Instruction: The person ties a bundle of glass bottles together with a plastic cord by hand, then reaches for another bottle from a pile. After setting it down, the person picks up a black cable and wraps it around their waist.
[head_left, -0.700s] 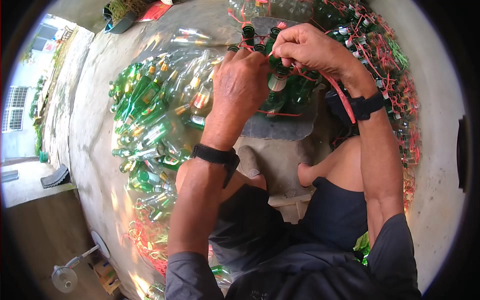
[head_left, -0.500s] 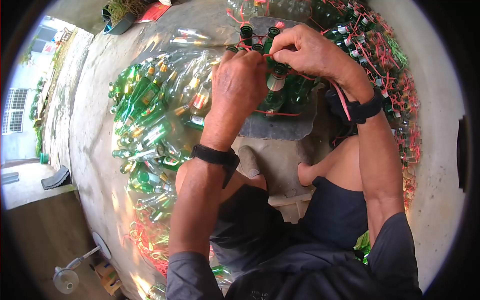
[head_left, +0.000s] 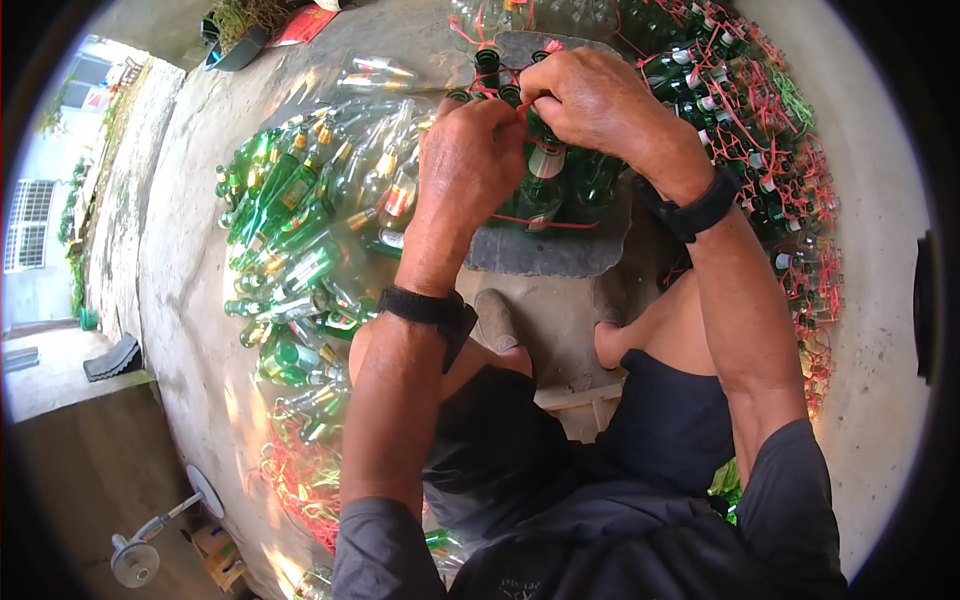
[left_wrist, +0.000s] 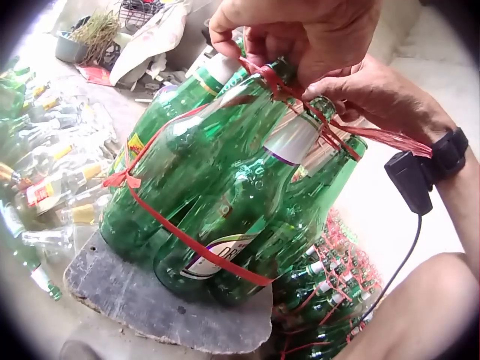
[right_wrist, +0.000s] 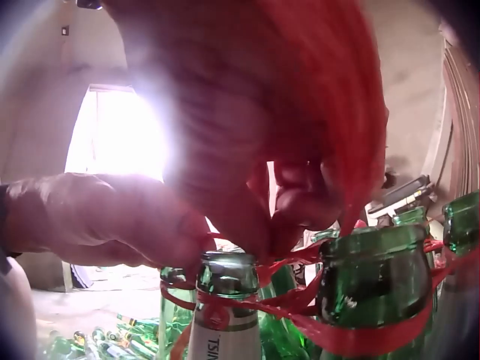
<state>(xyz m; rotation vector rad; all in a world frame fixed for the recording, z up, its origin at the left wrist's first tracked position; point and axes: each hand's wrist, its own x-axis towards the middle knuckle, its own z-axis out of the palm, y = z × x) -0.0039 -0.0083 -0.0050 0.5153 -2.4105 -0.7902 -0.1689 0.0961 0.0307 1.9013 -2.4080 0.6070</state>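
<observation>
A bundle of green glass bottles [left_wrist: 217,202] stands upright on a dark slab [head_left: 545,258], with red plastic twine [left_wrist: 201,253] round its lower bodies and more looped round its necks. My left hand [head_left: 470,160] pinches the neck twine at the bottle tops. Close beside it, my right hand [head_left: 605,110] pinches the twine too, fingers curled. In the right wrist view, red twine [right_wrist: 375,336] wraps the bottle necks, and a blurred strand rises in front of a hand. A loose length of twine [left_wrist: 394,139] runs toward my right wrist in the left wrist view.
Loose green and clear bottles [head_left: 290,195] lie heaped on the floor to the left. Many bottles tied with red twine [head_left: 760,150] stand along the right. A pile of red and green twine [head_left: 300,475] lies at lower left, near a standing fan [head_left: 135,560].
My right hand has moved a little left, closer to my left hand, and its wrist has turned. The twine end that hung by the right wrist no longer shows in the head view.
</observation>
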